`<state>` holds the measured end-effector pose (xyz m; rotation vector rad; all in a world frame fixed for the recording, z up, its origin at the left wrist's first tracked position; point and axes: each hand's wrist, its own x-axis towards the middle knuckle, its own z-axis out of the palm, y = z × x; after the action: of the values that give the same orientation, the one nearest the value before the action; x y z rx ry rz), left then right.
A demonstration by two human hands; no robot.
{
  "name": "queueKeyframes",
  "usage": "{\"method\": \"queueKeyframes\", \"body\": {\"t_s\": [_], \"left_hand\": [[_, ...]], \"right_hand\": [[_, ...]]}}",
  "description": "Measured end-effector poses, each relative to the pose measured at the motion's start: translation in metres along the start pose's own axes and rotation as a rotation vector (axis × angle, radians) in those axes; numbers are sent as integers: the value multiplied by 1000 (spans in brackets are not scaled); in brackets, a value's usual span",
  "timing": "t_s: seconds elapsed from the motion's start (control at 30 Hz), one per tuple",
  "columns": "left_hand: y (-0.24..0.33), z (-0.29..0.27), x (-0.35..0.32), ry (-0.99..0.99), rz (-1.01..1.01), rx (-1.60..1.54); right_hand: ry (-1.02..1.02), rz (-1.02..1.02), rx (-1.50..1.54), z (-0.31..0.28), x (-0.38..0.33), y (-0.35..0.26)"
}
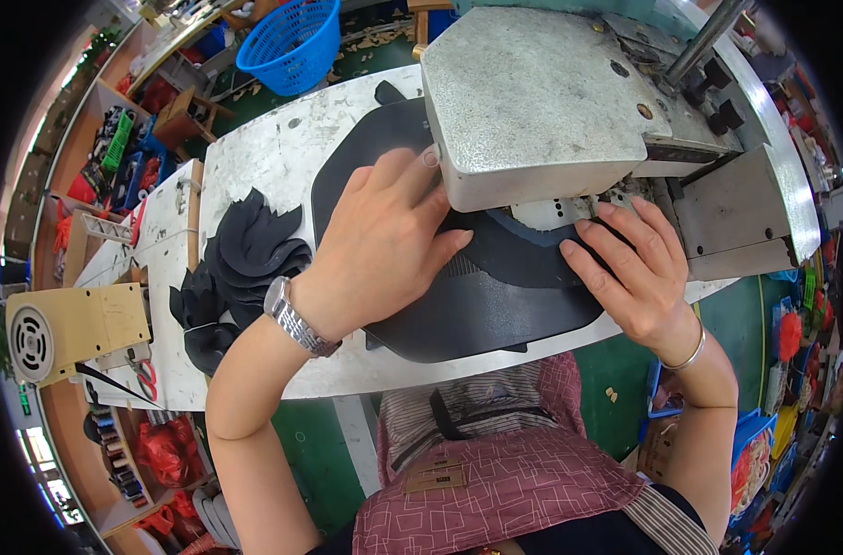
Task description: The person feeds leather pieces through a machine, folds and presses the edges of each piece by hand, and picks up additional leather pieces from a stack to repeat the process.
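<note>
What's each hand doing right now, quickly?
Left hand: bent over the dark curved piece, fingers partly hidden; whether it grips cannot be told.
Right hand: open, fingertips on that piece, not closed around anything.

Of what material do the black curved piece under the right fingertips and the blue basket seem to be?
Black curved piece: perhaps matte leather or fabric, given its dull surface; unclear which. Blue basket: probably plastic, slightly shiny, given regular slots.
</note>
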<state>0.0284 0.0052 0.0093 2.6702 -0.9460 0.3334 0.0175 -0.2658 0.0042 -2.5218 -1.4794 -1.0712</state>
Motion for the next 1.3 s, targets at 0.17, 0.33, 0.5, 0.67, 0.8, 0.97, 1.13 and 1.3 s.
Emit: {"method": "queueKeyframes", "body": {"t_s": [0.17, 0.33, 0.5, 0.67, 0.8, 0.97, 1.13, 1.3], "left_hand": [[-13, 4, 6, 28, 38, 12], [-30, 7, 15, 37, 95, 4], [-33, 14, 25, 185, 45, -73], [-38, 18, 25, 208, -15, -107], [-41, 13, 24, 86, 49, -191], [-47, 19, 25, 38, 31, -182], [-56, 24, 35, 115, 130, -161], [-51, 22, 32, 181, 80, -284]], "right_hand": [[-3, -5, -6, 1, 1, -2], [-1, -17, 50, 2, 2, -6], [17, -46, 106, 5, 3, -9], [50, -78, 169, 8, 8, -13], [54, -85, 266, 11, 12, -18], [63, -110, 292, 17, 20, -25], [-4, -152, 344, 19, 26, -27], [-38, -167, 357, 22, 32, -27]]}}
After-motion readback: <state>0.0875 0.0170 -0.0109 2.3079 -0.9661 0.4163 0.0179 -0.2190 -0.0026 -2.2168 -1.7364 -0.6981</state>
